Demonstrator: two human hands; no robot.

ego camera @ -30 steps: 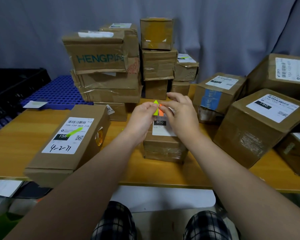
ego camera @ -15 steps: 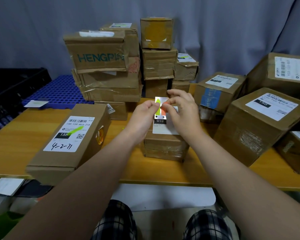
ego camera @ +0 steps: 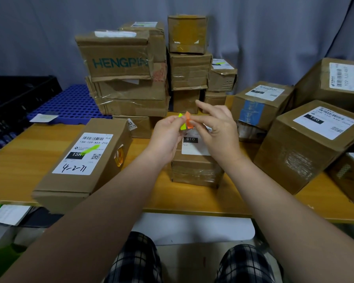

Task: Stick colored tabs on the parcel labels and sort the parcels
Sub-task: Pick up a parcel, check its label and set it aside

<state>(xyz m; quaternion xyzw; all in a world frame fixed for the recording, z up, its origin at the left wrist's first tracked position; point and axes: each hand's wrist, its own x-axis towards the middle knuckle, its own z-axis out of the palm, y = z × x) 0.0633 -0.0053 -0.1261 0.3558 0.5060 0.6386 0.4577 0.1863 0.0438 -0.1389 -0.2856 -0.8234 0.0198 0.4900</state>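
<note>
My left hand (ego camera: 168, 133) pinches a small pad of colored tabs (ego camera: 183, 125) that shows a yellow-green strip. My right hand (ego camera: 217, 129) pinches an orange tab (ego camera: 188, 122) at that pad, its upper end bent away from the pad. Both hands hover just above a small brown parcel (ego camera: 195, 172) whose white label (ego camera: 193, 147) reads 010. Left of it lies a long parcel (ego camera: 84, 160) whose label (ego camera: 84, 153) carries a green tab (ego camera: 91, 149).
A stack of brown parcels (ego camera: 131, 78) rises at the back centre. More labelled parcels (ego camera: 307, 144) crowd the right side of the wooden table (ego camera: 10, 160). A blue perforated pallet (ego camera: 70, 103) and a black crate (ego camera: 12, 99) sit at the back left.
The pad faced me flat half a second ago; now it is turned edge-on and the orange tab's upper end stands away from it between my right fingers. Both hands stayed over the 010 parcel.
</note>
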